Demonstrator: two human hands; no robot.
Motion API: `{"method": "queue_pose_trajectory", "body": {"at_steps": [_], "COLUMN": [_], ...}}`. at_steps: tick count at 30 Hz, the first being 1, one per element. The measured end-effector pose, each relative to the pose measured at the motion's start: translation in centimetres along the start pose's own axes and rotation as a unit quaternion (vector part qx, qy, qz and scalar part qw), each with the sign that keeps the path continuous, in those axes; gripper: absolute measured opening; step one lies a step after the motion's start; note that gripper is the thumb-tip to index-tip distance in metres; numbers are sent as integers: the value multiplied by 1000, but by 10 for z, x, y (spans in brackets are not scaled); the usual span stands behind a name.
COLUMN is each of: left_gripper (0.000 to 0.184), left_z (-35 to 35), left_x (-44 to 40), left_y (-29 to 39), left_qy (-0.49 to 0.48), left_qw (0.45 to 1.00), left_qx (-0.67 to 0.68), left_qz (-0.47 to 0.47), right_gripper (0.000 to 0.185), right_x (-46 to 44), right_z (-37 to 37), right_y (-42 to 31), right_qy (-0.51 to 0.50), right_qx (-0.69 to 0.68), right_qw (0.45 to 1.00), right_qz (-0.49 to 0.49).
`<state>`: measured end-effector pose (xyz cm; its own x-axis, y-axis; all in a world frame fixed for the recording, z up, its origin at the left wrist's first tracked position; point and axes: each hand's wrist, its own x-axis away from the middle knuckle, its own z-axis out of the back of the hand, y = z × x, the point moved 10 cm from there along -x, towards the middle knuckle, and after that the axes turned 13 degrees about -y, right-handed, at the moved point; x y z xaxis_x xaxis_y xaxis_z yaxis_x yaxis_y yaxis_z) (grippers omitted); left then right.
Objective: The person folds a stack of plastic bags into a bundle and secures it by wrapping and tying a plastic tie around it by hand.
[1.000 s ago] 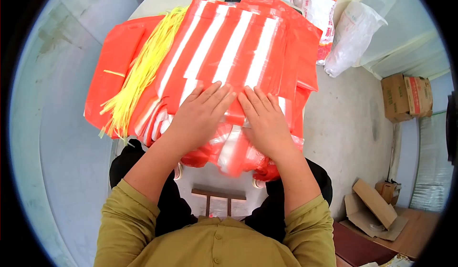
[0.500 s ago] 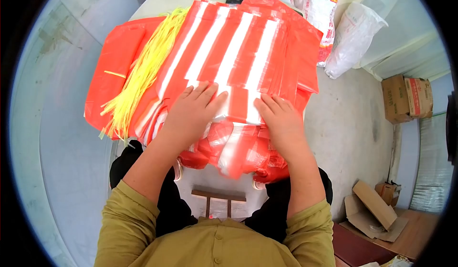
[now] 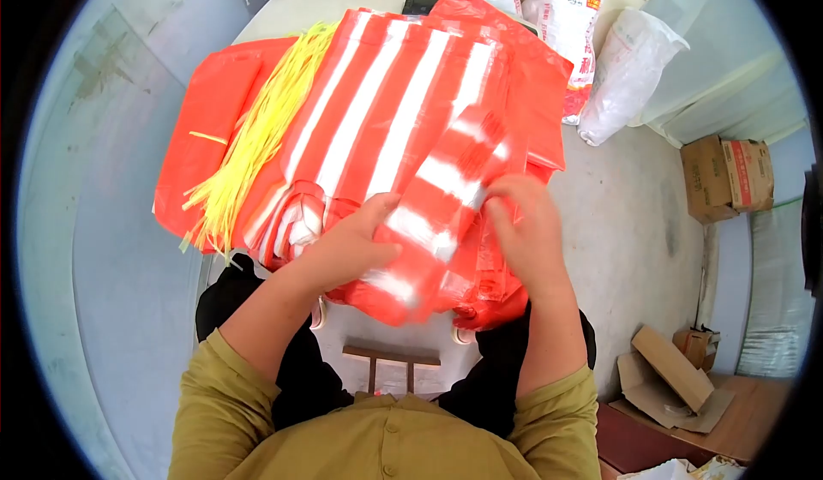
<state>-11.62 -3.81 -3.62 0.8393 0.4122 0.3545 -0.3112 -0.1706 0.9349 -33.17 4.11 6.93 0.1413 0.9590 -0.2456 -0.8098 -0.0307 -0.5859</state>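
A folded strip of red-and-white striped plastic bags (image 3: 429, 210) is tilted up off the stack, slightly blurred by motion. My left hand (image 3: 356, 238) grips its left edge, thumb and fingers a little apart around it. On the other side, my right hand (image 3: 527, 223) has its fingers curled at the strip's right edge. Beneath and beyond lies a flat stack of striped plastic bags (image 3: 369, 111), with loose red ends hanging over the near edge. A bunch of yellow plastic strings (image 3: 266, 129) rests along the stack's left side.
More red plastic bags (image 3: 206, 120) lie at the left of the pale table (image 3: 317, 2). White sacks (image 3: 630, 73) stand behind at the right. Cardboard boxes (image 3: 729, 176) are by the right wall, and an opened carton (image 3: 669, 381) lies lower right. A wooden stool (image 3: 392, 358) is below, between the legs.
Both hands lay flat on the folded near end of the bags. Now they hold a folded strip, turned diagonally and lifted, with its far end swung to the right.
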Motion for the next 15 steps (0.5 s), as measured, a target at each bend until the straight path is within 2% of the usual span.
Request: {"method": "queue_pose_trajectory", "body": {"at_steps": [2,3,5,8,11,14,15], "left_gripper": [79,82,82,80,78,79,81], "left_z": [-5,-7,-7,-4,-5,-1,1], "left_x": [0,3,4,1,0,-3,-5], "left_y": [10,17,22,17,17,9,4], "left_qy": [8,15,28,48,66,67,65], "left_qw": [988,982,979,977,978,989,993], "left_qx": [-149,-188,-199,-203,-196,-131,-100], "left_qz": [-38,-34,-35,-45,-31,-17,-15], "right_gripper": [17,15,11,14,18,22,21], "right_x": [3,5,9,11,11,7,6], "right_z": [-35,-42,-54,-56,-66,-70,-74], "right_y": [-13,-16,-20,-17,-16,-38,-45], "right_qy": [-97,-111,-139,-128,-183,-192,-198], "right_qx": [50,53,60,49,-13,-65,-44], "right_qw": [993,991,988,990,983,977,974], "right_qz": [56,52,45,39,25,59,95]}}
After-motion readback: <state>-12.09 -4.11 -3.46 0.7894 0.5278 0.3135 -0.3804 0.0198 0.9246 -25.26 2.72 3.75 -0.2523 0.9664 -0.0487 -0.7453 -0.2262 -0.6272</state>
